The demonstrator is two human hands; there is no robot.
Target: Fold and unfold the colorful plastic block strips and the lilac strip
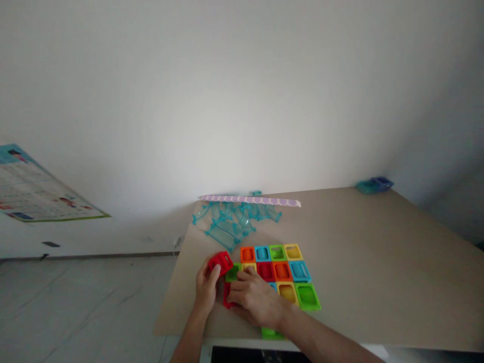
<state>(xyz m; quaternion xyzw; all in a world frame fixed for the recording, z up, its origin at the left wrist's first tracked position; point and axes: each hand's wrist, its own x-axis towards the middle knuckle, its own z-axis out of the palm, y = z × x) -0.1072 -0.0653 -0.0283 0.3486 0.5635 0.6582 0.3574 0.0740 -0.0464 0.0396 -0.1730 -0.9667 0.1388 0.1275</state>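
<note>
A grid of coloured plastic square tiles lies on the beige table. My left hand holds a red tile, tilted up at the grid's left edge. My right hand rests palm down on the grid's lower left part, fingers bent over another red tile and touching a green tile. It covers several tiles beneath it. One green tile pokes out under my right wrist at the table's front edge.
A heap of clear blue plastic track pieces lies behind the grid, with a long purple strip on top. Small blue and teal objects sit at the far right corner. A poster hangs on the left wall.
</note>
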